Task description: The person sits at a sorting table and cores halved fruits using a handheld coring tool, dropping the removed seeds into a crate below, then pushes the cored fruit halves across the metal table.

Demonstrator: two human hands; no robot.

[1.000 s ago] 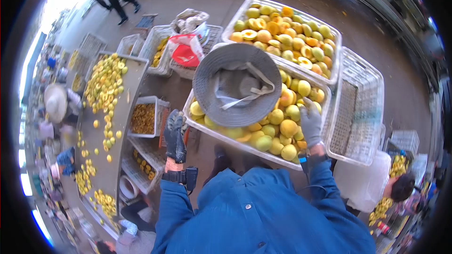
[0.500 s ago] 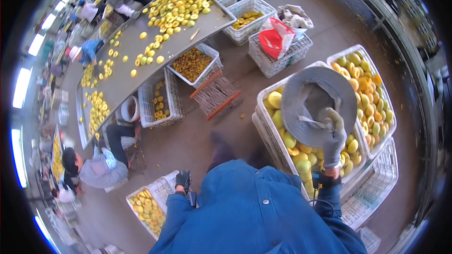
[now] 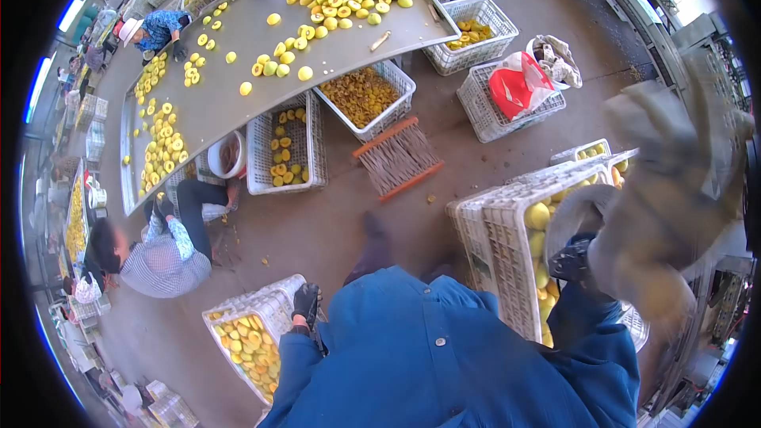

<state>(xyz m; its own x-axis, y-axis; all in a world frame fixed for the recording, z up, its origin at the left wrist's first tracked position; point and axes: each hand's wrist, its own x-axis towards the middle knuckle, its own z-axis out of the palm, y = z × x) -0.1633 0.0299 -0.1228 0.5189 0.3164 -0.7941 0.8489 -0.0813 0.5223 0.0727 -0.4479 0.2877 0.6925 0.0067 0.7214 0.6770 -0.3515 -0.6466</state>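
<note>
My left hand [image 3: 307, 303], in a dark glove, hangs low beside the white crate [image 3: 287, 293] of yellow fruit halves [image 3: 250, 345]; its fingers are small in view, and I cannot tell whether they touch the rim. Close to the camera, my right hand [image 3: 674, 174] in a grey glove is large and blurred, its fingers spread and nothing visible between them. Behind it, partly covered, the grey brimmed hat [image 3: 564, 226] lies over the fruit [image 3: 537, 218] in a large white crate [image 3: 503, 261].
A long metal table [image 3: 214, 103] with fruit halves crosses the upper left. Under its edge stand crates [image 3: 261, 154] and a white bucket [image 3: 214, 160]. A low stool [image 3: 400, 158] is ahead, beyond it a crate [image 3: 499, 123] with a red bag [image 3: 511, 91]. A seated person [image 3: 166, 265] works at left.
The view has swung rightward, showing more floor and table. My right hand has come off the hat and up near the camera. My left hand has gone from in front of me to beside the low crate.
</note>
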